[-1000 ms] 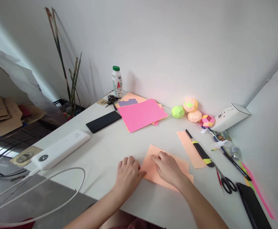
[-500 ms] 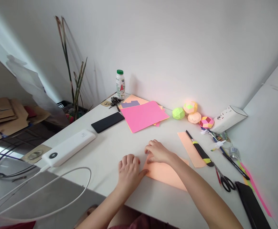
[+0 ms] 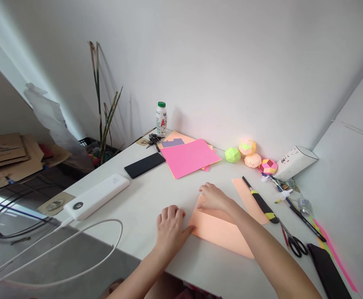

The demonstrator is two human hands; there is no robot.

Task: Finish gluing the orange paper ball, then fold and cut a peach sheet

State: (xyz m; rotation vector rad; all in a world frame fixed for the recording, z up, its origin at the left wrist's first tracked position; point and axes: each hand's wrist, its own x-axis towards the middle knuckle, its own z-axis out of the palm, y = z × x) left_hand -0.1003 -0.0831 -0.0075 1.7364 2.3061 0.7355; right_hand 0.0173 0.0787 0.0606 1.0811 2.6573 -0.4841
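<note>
A sheet of peach-orange paper [image 3: 220, 234] lies on the white table in front of me. A crease-like line runs along it, and its far part looks slightly raised. My left hand [image 3: 170, 228] rests on the table at the paper's left end, thumb stretched out onto the corner and the other fingers bent on the tabletop. Bent over the paper's far left edge, my right hand [image 3: 214, 197] has thumb and fingers closed around that edge. My right forearm covers part of the sheet. Beyond it are a peach paper strip [image 3: 246, 195] and a black-and-yellow utility knife [image 3: 264, 206].
Pink paper [image 3: 190, 158] lies at the back, near a black phone [image 3: 144, 165] and a white bottle [image 3: 161, 120]. A white power bank [image 3: 97, 197] with a cable is at left. Scissors [image 3: 295, 245] and several faceted paper balls [image 3: 233, 155] are at right.
My right hand has shifted away from my left hand, toward the far side, with the paper's far edge. More of the sheet shows. My left hand stays at the corner; the view has tilted slightly.
</note>
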